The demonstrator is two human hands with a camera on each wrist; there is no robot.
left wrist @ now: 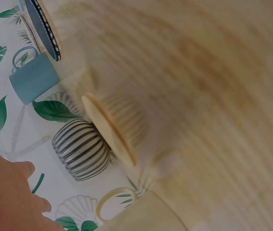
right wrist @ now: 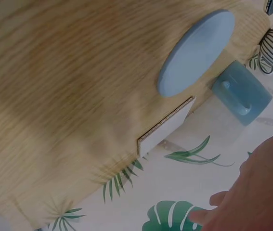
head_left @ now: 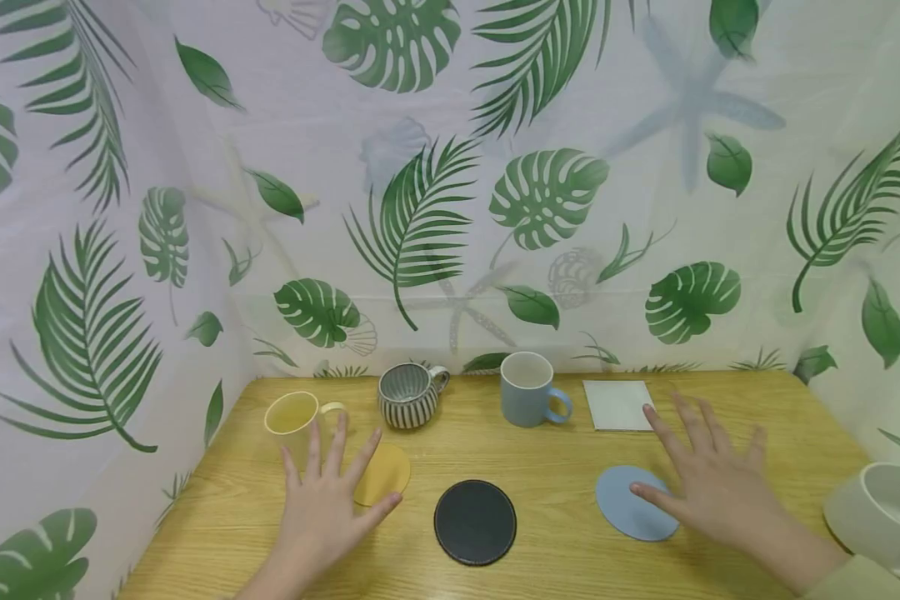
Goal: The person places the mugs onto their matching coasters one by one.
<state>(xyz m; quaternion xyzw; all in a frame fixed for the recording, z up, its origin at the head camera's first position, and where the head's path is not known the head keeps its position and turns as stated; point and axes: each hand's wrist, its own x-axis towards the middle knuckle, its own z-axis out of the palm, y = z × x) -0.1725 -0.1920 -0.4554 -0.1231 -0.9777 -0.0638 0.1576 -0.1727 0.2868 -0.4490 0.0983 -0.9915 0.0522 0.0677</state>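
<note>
My left hand (head_left: 321,506) is held over the table's left side, fingers spread, holding nothing. It overlaps the yellow round coaster (head_left: 392,477) and the lower part of the yellow mug (head_left: 291,417) in the head view. On the right, my right hand (head_left: 720,479) is spread in the same way, its thumb over the blue round coaster (head_left: 630,504). Its fingertips reach toward the white square coaster (head_left: 617,406). A black round coaster (head_left: 475,522) lies between the hands. Behind stand a striped grey-and-white cup (head_left: 408,408) and a blue mug (head_left: 523,402).
A white mug (head_left: 873,512) stands at the table's right edge, beside my right forearm. The wooden table (head_left: 547,550) meets a leaf-printed white cloth (head_left: 435,108) at the back and both sides.
</note>
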